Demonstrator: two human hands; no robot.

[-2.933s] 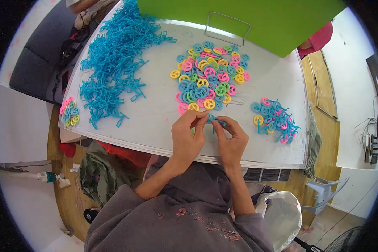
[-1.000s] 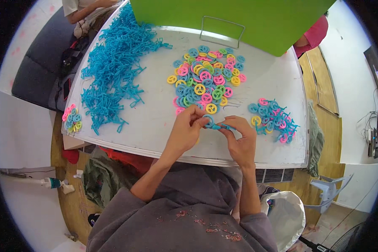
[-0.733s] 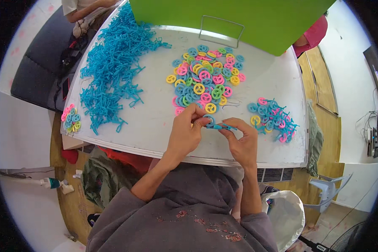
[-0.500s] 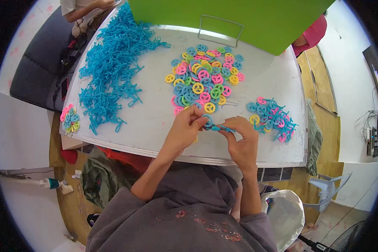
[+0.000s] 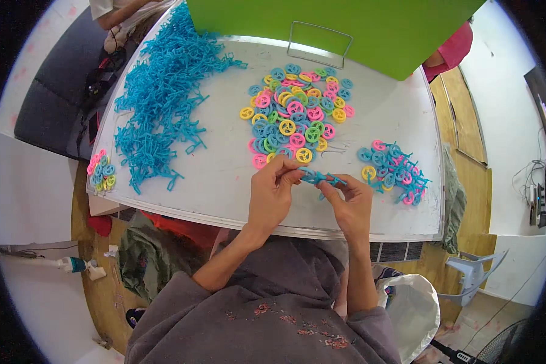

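My left hand (image 5: 271, 195) is closed, with thumb and forefinger pinching a small blue plastic wheel (image 5: 310, 175) by its rim. My right hand (image 5: 353, 205) pinches a blue plastic stick-like piece (image 5: 335, 180), whose end meets the wheel. Fingers partly cover the spot where the two touch. Both hands hover over the table's near edge, just in front of a heap of spoked wheels (image 5: 287, 127) in blue, pink, yellow and green. By my right hand lies a smaller heap of wheels with blue sticks (image 5: 400, 173).
A large pile of blue stick pieces (image 5: 155, 103) covers the left of the white table (image 5: 224, 194). A few wheels (image 5: 101, 173) sit at its left corner. A green box (image 5: 346, 36) with a wire handle stands at the back. Two other people are partly visible beyond the table.
My hands have drawn closer together. The wheel has turned and moved right, against the blue stick piece. At the far left, the other person's arm has shifted.
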